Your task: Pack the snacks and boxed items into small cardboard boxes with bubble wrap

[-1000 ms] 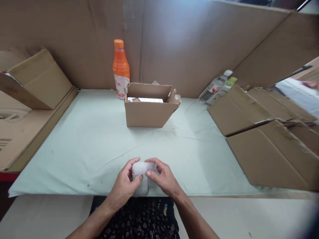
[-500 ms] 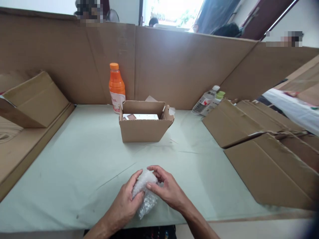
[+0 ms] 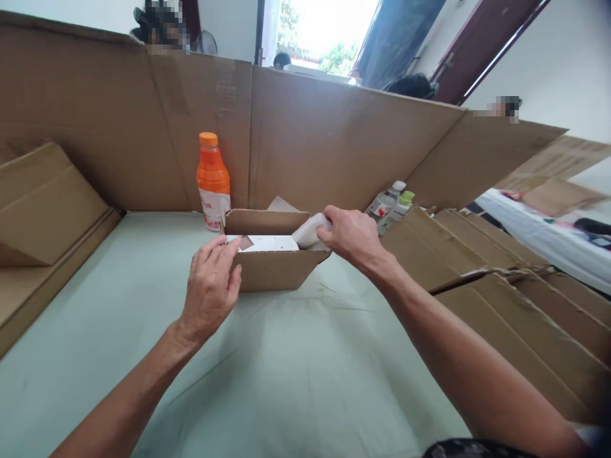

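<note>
You face a pale green cloth-covered tabletop [image 3: 119, 305], creased in places. A tall brown cardboard partition [image 3: 310, 140] stands along its far edge, made of joined panels and angling toward you on the right. Folded brown cardboard sheets [image 3: 42, 210] lean at your left; flattened brown cardboard boxes [image 3: 501, 280] pile at your right. Above the partition you see a white wall [image 3: 548, 70], a dark maroon door frame [image 3: 482, 48] and a bright open doorway [image 3: 329, 28] with green foliage outside. Daylight comes in from there.
</note>
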The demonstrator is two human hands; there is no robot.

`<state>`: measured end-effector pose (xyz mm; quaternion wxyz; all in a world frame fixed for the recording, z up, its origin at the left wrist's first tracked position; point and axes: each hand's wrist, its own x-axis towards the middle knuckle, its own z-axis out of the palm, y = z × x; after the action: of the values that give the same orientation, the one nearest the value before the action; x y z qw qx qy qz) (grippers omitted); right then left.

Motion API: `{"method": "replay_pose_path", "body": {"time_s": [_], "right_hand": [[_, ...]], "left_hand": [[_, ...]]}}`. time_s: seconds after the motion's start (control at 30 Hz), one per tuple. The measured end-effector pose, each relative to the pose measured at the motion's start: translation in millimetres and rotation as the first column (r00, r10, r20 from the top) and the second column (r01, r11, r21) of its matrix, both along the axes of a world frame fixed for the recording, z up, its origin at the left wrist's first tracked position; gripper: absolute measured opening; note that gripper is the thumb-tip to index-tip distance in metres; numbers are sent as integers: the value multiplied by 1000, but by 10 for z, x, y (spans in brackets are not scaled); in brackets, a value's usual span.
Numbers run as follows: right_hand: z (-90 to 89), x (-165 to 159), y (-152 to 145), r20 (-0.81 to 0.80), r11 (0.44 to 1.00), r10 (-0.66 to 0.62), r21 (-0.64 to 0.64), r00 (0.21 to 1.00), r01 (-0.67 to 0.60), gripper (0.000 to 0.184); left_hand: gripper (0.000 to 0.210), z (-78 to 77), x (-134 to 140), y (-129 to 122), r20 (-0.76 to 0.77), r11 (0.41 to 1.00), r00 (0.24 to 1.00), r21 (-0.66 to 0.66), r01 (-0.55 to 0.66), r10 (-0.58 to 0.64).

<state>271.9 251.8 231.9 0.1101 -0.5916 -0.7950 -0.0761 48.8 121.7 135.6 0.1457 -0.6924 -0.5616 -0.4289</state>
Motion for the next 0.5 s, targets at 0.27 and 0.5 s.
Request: {"method": "replay_pose_path", "body": {"time_s": [0.27, 0.5], "right_hand": [[421, -170, 65, 295, 989, -18, -136, 955, 61, 11], [118, -318, 135, 364, 983, 58, -183, 929, 10, 31]], "left_hand": [[39, -72, 7, 27, -27, 998, 1000, 69, 10, -8], [42, -114, 21, 41, -19, 997, 1000, 78, 25, -24]]}}
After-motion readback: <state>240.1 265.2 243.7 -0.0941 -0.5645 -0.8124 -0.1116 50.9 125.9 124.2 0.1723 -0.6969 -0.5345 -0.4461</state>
